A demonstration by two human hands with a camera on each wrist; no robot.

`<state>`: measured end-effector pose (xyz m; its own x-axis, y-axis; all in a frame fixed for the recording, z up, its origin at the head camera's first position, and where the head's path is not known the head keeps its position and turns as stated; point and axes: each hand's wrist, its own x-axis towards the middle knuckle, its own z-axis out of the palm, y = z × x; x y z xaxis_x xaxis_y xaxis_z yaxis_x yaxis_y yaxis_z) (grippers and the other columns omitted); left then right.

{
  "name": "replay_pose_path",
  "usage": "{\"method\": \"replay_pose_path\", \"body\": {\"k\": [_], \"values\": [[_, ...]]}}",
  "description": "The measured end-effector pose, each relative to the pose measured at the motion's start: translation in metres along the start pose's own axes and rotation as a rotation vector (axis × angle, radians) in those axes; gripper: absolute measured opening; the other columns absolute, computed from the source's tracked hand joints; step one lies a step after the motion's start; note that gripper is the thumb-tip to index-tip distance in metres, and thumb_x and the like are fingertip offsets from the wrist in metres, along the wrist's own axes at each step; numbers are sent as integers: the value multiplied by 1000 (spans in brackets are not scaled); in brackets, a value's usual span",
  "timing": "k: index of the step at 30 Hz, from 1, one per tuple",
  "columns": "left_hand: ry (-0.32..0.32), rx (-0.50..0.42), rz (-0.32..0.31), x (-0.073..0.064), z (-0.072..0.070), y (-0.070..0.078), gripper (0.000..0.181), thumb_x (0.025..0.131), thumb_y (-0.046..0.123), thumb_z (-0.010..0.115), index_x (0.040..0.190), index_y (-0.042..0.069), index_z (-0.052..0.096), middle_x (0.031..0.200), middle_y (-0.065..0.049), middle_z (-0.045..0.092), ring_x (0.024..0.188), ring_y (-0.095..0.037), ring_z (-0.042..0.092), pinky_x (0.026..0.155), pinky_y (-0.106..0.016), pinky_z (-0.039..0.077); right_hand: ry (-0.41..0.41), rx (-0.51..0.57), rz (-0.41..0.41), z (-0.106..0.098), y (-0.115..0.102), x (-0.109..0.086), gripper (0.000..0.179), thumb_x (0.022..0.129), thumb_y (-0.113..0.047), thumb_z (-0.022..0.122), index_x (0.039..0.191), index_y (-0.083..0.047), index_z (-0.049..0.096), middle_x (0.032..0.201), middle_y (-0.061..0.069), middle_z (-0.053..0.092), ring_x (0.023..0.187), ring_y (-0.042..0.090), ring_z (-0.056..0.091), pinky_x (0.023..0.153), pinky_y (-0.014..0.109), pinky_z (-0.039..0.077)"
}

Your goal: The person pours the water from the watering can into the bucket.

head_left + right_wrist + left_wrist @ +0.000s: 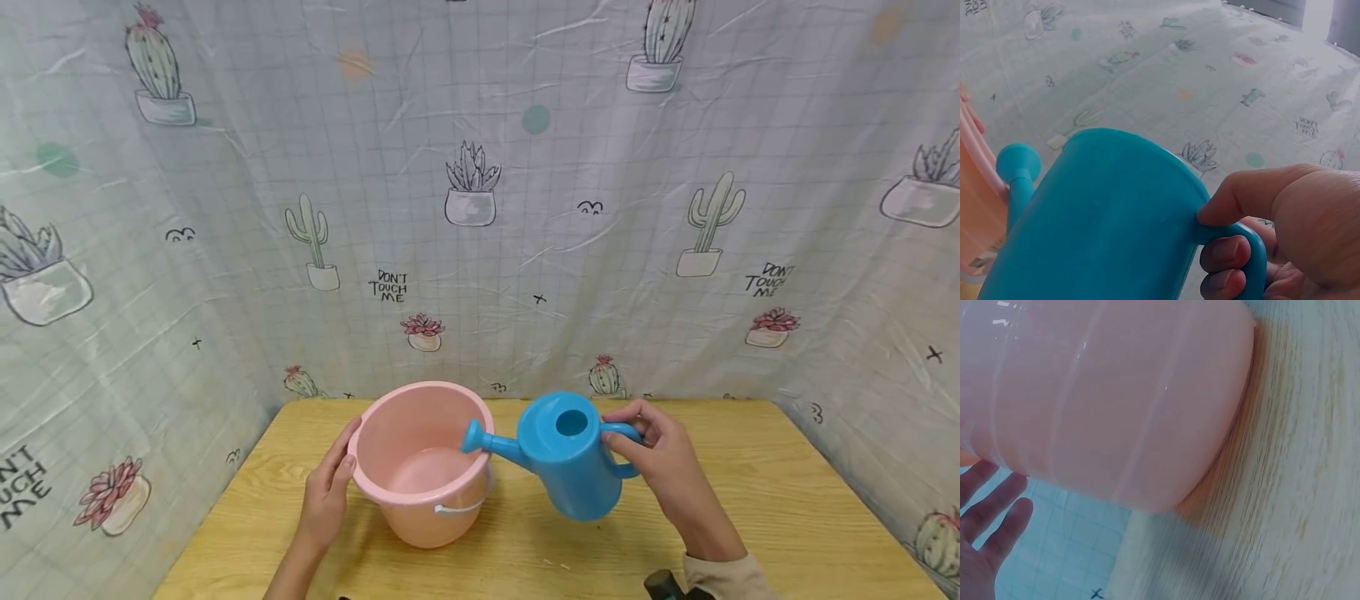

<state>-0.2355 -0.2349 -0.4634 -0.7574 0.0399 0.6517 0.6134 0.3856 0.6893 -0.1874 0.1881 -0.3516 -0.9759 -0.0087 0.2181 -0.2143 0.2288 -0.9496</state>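
Note:
A pink bucket [422,525] stands on the wooden table, its mouth visible from above and its thin white handle [461,508] hanging at the front. My left hand [327,483] rests against the bucket's left side at the rim; its fingers [1000,506] lie fairly straight along the outer wall in the left wrist view. With my right hand [656,442] I grip the handle of a blue watering can [573,475], thumb on top and fingers curled through the loop. Its spout points left, and the sprinkler head [474,437] overlaps the bucket's right rim.
The wooden table [750,475] reaches back to a pale curtain [540,250] printed with cacti, which also hangs along both sides. A dark cylindrical object [663,584] shows at the bottom edge, near the right sleeve [727,575].

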Motion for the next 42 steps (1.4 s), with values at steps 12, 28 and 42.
{"method": "replay_pose_path", "body": {"k": [12,28,42], "values": [[-7,-8,-13,1,0,-1,46,100,0,37,146,5,41,145,-24,45,132,6,43,103,-7,37,-4,-10,-6,0,-3,6,31,91,-15,67,113,4,58,94,-8,68,93,6,63,86,34,49],[-10,-10,-27,-1,-1,0,46,101,2,36,147,6,41,145,-23,46,131,7,44,101,-6,38,-1,-18,-22,3,-4,3,30,91,-14,67,113,4,58,96,-8,68,94,6,63,87,35,48],[-9,-15,-30,1,-1,3,47,100,-1,37,146,6,42,145,-23,46,130,8,44,101,-6,37,11,-40,-32,1,-7,0,29,91,-14,66,114,2,59,98,-8,69,96,5,63,89,36,48]]}}
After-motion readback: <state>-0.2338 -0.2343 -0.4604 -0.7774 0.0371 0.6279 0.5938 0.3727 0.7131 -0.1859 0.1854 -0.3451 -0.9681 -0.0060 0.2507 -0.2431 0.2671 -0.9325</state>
